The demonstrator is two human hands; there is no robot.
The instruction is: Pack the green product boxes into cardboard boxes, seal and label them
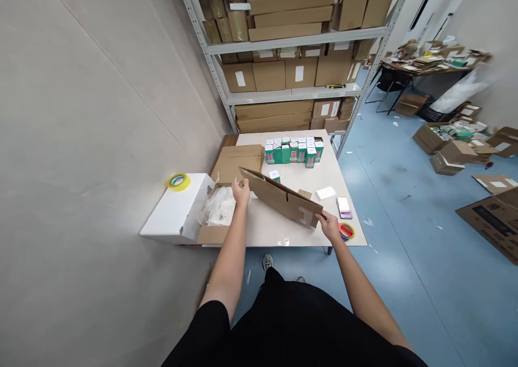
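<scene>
A brown cardboard box (279, 198), folded nearly flat with a narrow gap along its top edge, is held at a slant over the table. My left hand (242, 191) has its fingers curled at the box's left end, which stands higher. At the lower right corner, my right hand (329, 225) pinches the cardboard between thumb and fingers. Behind the box, one small green-and-white box (274, 176) is partly hidden. Several more green-and-white boxes (285, 153) stand in rows toward the table's far side.
On the white table (263, 232) are an open carton with plastic bags (220, 206), flat cardboard (238, 159), a white card (326, 192), a stack of cards (344, 208) and tape rolls (347, 230). Yellow tape (178, 181) rests on a white block (174, 210). Shelving (291, 96) stands behind.
</scene>
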